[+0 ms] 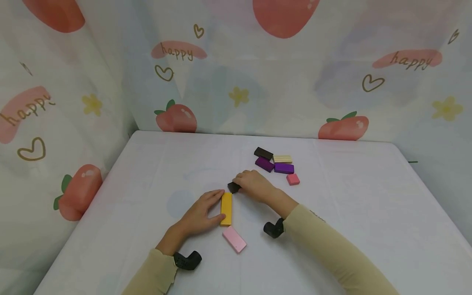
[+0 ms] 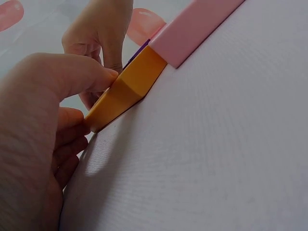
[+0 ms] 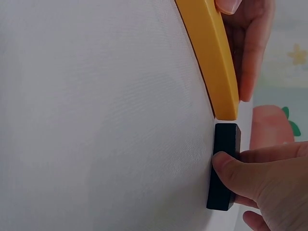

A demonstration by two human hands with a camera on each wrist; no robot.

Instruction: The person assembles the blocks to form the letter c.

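A long yellow block (image 1: 227,205) lies on the white cloth, its length running away from me. My left hand (image 1: 199,215) holds it from the left, with the thumb (image 2: 108,77) on its upper edge and a fingertip by the far end. Just beyond that end, my right hand (image 1: 256,186) pinches a black block (image 3: 224,139) between thumb and fingers. A narrow gap separates the black and yellow blocks in the right wrist view. Close to the yellow block's near end lies a pink block (image 1: 234,239), turned at an angle.
Farther back sits a cluster: a dark brown block (image 1: 263,153), a cream block (image 1: 282,159), a plum block (image 1: 264,164) and a violet block (image 1: 284,168). A small coral-red block (image 1: 293,179) lies just nearer. Patterned curtains (image 1: 280,94) hang behind the table and at its sides.
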